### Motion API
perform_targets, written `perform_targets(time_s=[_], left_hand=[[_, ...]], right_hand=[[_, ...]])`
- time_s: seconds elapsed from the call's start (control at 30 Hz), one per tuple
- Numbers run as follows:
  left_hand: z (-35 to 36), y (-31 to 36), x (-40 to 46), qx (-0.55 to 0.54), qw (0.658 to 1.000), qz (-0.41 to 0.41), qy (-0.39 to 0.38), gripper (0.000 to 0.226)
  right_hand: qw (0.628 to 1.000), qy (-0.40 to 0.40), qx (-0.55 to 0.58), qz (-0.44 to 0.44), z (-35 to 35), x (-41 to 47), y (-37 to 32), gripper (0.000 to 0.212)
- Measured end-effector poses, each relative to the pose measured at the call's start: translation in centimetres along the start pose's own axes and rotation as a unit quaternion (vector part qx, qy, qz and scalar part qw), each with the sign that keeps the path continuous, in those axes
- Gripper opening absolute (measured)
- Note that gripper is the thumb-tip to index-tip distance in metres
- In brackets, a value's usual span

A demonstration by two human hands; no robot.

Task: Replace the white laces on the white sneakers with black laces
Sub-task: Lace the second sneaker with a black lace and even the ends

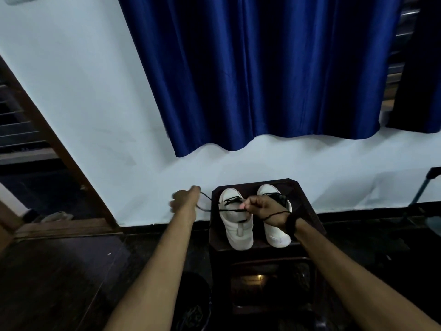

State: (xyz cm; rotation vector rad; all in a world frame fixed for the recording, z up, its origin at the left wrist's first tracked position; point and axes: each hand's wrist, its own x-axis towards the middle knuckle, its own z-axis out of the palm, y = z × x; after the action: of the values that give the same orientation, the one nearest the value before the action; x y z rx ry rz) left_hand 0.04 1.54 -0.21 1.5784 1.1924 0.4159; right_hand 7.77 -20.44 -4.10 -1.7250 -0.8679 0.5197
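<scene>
White sneakers (238,225) half-threaded with black lace (232,201), its ends pinched in left hand (185,199) and right hand (265,207).

sneakers (239,225): white | lace (232,201): black | curtain (262,68): deep blue | stool (307,206): dark brown

Count on inspection: two white sneakers, the left sneaker (235,220) and the right sneaker (276,231), stand side by side on one dark wooden surface (307,206). One black lace (232,211) is threaded across the left sneaker; black lacing on the right one is partly hidden, number uncertain. Two hands are in view: left hand (185,199), right hand (265,207). Two blue curtain panels (262,68) hang behind. One wristband (291,224).
</scene>
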Motion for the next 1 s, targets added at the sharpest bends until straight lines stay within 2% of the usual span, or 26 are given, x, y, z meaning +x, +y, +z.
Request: perform_targets(time_s=[0.03,0.07,0.1,0.13,0.17,0.2,0.23,0.3,0.37,0.43,0.5,0.57,0.63,0.7,0.77,0.83,0.9,1.0], left_hand=[[0.7,-0.3,-0.8,0.083,0.991,0.085,0.07,0.058],[1.4,-0.4,-1.8,0.09,0.975,0.188,0.074,0.061],[2.3,-0.2,-2.9,0.053,0.964,0.259,0.002,0.054],[3.2,0.0,-4.0,0.013,0.955,0.273,-0.116,0.038],[3.8,0.1,-5.4,0.0,0.94,0.241,-0.242,0.022],[4.2,0.3,-6.3,-0.004,0.92,0.206,-0.332,0.021],[4.5,0.2,-6.5,0.009,0.906,0.181,-0.382,0.031],[4.8,-0.2,-6.0,0.067,0.899,0.178,-0.394,0.041],[4.9,-0.7,-5.4,0.13,0.892,0.193,-0.388,0.036],[4.8,-1.3,-4.7,0.147,0.883,0.186,-0.405,0.026],[4.7,-1.5,-3.8,0.127,0.897,0.204,-0.37,0.022],[4.4,-1.5,-2.2,0.105,0.928,0.24,-0.264,0.025],[4.3,-1.4,-0.7,0.129,0.941,0.268,-0.163,0.027],[4.8,-1.5,-0.4,0.162,0.936,0.285,-0.127,0.023],[6.0,-1.7,-0.4,0.19,0.929,0.301,-0.102,0.015],[7.1,-1.8,-0.9,0.237,0.917,0.315,-0.06,0.011],[8.1,-2.2,-0.9,0.277,0.901,0.332,-0.024,0.013],[9.3,-3.5,-0.6,0.328,0.87,0.368,0.02,0.02]], right_hand=[[0.997,0.019,-0.07,-0.023,0.1,0.1,0.0,0.015],[0.991,0.037,-0.124,-0.046,0.3,0.3,-0.2,0.014],[0.984,0.059,-0.154,-0.068,0.8,0.4,-0.4,0.011],[0.977,0.089,-0.17,-0.089,1.2,0.4,-0.6,0.009],[0.969,0.13,-0.179,-0.107,1.6,0.5,-0.9,0.011],[0.96,0.173,-0.187,-0.119,1.8,0.6,-1.0,0.013],[0.95,0.21,-0.193,-0.128,1.8,0.5,-1.1,0.013],[0.939,0.258,-0.184,-0.13,1.4,0.3,-1.0,0.014],[0.941,0.266,-0.17,-0.125,0.9,0.1,-0.5,0.021],[0.945,0.252,-0.168,-0.12,0.8,0.0,0.0,0.023],[0.951,0.241,-0.161,-0.105,0.9,0.2,0.6,0.024],[0.946,0.262,-0.173,-0.082,0.8,0.6,1.4,0.019],[0.934,0.289,-0.204,-0.045,0.5,1.1,2.3,0.018],[0.927,0.276,-0.255,-0.012,0.4,1.8,2.8,0.023],[0.924,0.228,-0.307,0.018,0.7,2.9,2.9,0.029],[0.922,0.169,-0.342,0.063,1.3,4.1,2.6,0.024],[0.922,0.132,-0.35,0.101,1.4,5.5,2.7,0.016],[0.93,0.145,-0.309,0.135,1.0,6.5,3.2,0.019]])
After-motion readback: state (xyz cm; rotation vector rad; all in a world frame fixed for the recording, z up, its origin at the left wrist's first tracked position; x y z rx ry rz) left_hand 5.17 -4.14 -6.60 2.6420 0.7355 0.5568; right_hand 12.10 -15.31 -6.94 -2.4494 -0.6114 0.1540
